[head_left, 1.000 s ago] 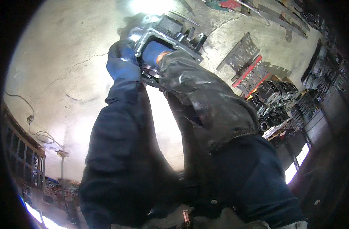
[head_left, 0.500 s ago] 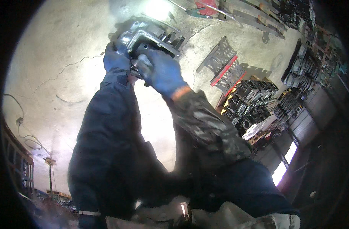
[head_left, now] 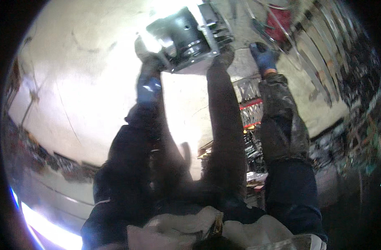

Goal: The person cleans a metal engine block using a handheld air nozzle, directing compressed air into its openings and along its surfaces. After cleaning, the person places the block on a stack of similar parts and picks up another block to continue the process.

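An open, box-like metal casting (head_left: pixel 186 35), perhaps an engine or gearbox housing, lies on the floor at the top middle. Its dark hollow faces up, framed by a bright metal rim. My left hand (head_left: pixel 149 88), in a blue glove, is just below the casting's near left corner; its fingers are blurred and I cannot tell whether they touch it. Away to the right of the casting, my right hand (head_left: pixel 265 60), also gloved in blue, reaches out beside a green-handled tool (head_left: pixel 260 27). Its fingertips look dark and smeared, so their grip is unclear.
A red cloth-like piece (head_left: pixel 278 24) lies beyond my right hand, near long metal strips (head_left: pixel 317 54). Between my right leg and right arm shows a grey lattice panel with a red edge (head_left: pixel 251 112). Stacked metal parts (head_left: pixel 253 146) are below it.
My right hand has left the casting and moved right, toward the green-handled tool. My left hand has drawn back toward me. The whole view has turned and the casting appears larger.
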`<action>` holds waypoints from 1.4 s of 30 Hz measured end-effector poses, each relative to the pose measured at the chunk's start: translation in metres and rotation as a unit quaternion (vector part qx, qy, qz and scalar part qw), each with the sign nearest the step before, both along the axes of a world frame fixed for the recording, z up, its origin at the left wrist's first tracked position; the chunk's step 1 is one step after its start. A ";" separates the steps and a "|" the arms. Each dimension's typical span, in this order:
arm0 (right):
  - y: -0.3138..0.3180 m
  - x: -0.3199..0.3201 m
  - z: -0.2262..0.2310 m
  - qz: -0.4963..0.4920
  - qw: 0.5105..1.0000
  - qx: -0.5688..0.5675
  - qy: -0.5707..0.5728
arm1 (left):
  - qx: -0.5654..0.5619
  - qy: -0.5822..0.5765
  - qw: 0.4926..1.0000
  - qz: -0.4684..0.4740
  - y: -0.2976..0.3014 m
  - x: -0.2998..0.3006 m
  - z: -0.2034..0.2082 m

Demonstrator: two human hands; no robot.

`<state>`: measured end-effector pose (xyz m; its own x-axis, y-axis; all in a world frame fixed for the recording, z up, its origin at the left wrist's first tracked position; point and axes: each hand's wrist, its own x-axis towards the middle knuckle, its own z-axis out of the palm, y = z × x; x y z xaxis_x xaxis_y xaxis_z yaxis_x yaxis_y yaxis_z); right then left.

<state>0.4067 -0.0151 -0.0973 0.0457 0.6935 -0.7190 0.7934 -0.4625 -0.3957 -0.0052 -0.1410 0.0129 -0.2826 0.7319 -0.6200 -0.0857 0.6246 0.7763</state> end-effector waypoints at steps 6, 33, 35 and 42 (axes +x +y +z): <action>0.024 -0.025 0.029 0.119 0.979 0.119 0.112 | 0.035 0.294 0.885 -0.360 -0.019 -0.020 -0.022; 0.096 -0.098 0.000 0.588 0.807 0.047 0.039 | -0.053 0.164 0.877 -0.448 -0.016 -0.052 -0.147; 0.094 -0.099 -0.019 0.485 0.866 -0.022 0.121 | -0.081 0.076 0.933 -0.343 -0.028 -0.034 -0.156; 0.102 -0.087 -0.002 0.557 0.822 0.117 -0.009 | 0.057 0.326 0.840 -0.430 -0.044 -0.044 -0.134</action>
